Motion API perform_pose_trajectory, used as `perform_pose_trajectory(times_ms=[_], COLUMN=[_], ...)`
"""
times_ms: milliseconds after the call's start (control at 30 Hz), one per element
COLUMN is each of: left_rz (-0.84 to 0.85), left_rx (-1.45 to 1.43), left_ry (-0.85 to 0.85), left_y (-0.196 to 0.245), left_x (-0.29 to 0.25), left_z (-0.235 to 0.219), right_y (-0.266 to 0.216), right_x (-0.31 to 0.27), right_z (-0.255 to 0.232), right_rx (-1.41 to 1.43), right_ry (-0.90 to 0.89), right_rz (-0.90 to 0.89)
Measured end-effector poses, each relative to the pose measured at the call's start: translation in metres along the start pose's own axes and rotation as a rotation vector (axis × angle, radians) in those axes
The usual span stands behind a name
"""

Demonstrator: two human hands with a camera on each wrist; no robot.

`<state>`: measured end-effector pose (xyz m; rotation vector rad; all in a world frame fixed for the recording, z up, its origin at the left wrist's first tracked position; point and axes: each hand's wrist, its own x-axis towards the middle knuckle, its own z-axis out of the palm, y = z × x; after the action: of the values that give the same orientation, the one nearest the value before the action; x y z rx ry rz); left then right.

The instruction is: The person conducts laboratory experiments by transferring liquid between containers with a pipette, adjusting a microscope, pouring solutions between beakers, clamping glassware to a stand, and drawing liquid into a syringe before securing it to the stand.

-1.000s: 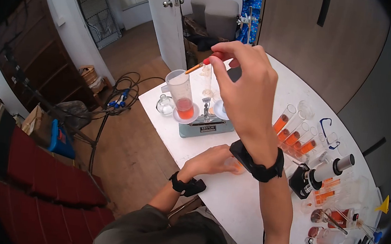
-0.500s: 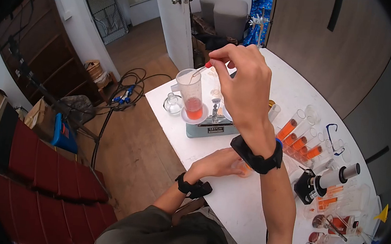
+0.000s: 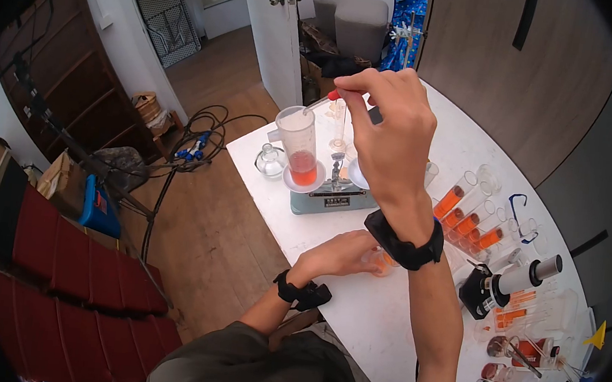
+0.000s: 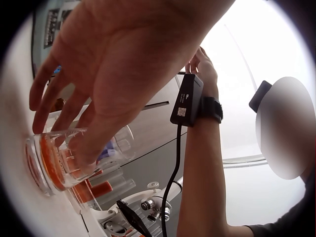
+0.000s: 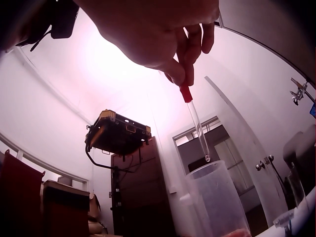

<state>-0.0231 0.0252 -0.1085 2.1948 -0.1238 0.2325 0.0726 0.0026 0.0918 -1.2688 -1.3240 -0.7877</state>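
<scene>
My right hand (image 3: 396,133) pinches the red bulb of a glass dropper (image 5: 196,121) between thumb and fingers. The dropper slants down, its tip right at the mouth of a tall clear plastic measuring cup (image 3: 298,137). Red-orange liquid fills the bottom of that cup, which stands on the left pan of a pale green balance (image 3: 330,204). Near the table's front edge, my left hand (image 3: 337,254) holds a small glass beaker (image 4: 49,165) on the tabletop, thumb and fingers around its wall. Orange liquid lies low in the beaker.
A glass bottle (image 3: 270,162) stands left of the balance. To the right are test tubes with orange liquid (image 3: 469,223), blue-framed glasses (image 3: 518,211), a microscope (image 3: 507,280) and several jars. Cables (image 3: 204,137) lie coiled on the floor beyond the table's left edge.
The orange liquid in the dropper's tube is gone, and the tube now looks clear. My right hand stays above the cup with small shifts. My left hand keeps holding the beaker.
</scene>
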Motion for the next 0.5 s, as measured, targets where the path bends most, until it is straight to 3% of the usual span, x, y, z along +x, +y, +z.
perform_pose_trajectory(times_ms=[200, 300, 400, 500], left_rz=[-0.091, -0.076, -0.103, -0.136], left_rx=[0.051, 0.133, 0.144, 0.185], left_ry=[-0.100, -0.068, -0.038, -0.009], left_y=[0.006, 0.020, 0.026, 0.029], left_x=[0.003, -0.001, -0.005, -0.009], left_z=[-0.005, -0.011, -0.014, -0.016], right_y=[-0.007, -0.011, -0.016, -0.017], right_x=[0.002, -0.004, -0.020, -0.040], right_z=[-0.042, -0.075, -0.101, -0.118], right_rx=[-0.069, -0.123, -0.223, -0.325], right_ry=[0.053, 0.044, -0.033, -0.134], right_rz=[0.040, 0.088, 0.221, 0.183])
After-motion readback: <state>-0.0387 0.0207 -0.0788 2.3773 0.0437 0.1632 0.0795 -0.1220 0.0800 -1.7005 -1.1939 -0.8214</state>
